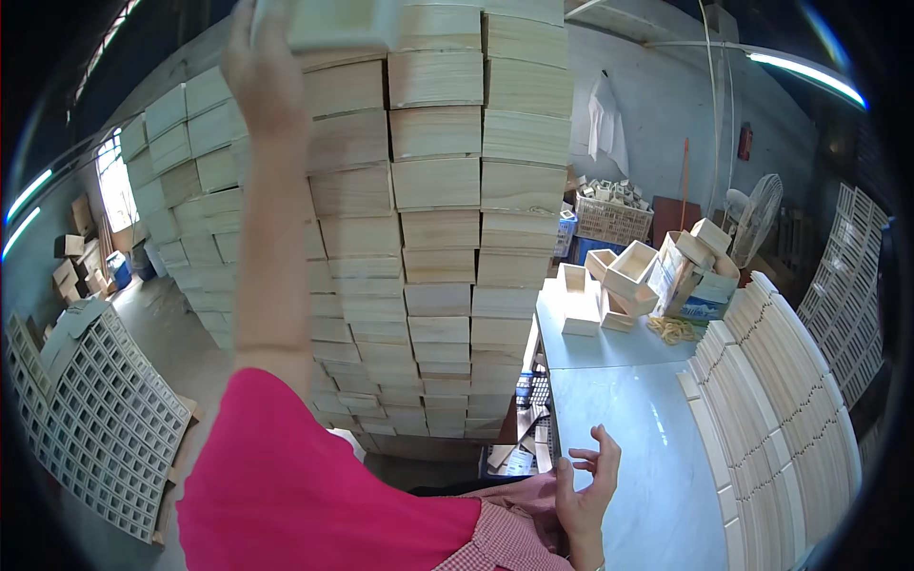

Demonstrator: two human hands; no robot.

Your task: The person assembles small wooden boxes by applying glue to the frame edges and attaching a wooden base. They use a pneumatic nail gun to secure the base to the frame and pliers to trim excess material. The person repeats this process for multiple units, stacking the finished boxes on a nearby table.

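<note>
My left arm, in a pink sleeve, reaches up in front of a tall stack of pale wooden boxes (436,181). At its end, my left hand (262,71) grips the side of a wooden box (343,24). That box is blurred and partly cut off by the top edge of the picture, and I cannot tell whether it touches the stack. Down at the lower right, my right hand (588,485) hangs by the edge of a light blue table (647,419). Its fingers are loosely bent and apart, with nothing in them.
Several open wooden boxes (578,300) stand on the table's far end beside a cardboard carton (705,276) and rubber bands (672,329). Rows of thin wooden boards (776,409) line its right side. A white plastic grid (109,419) stands at the left; a fan (759,217) is behind.
</note>
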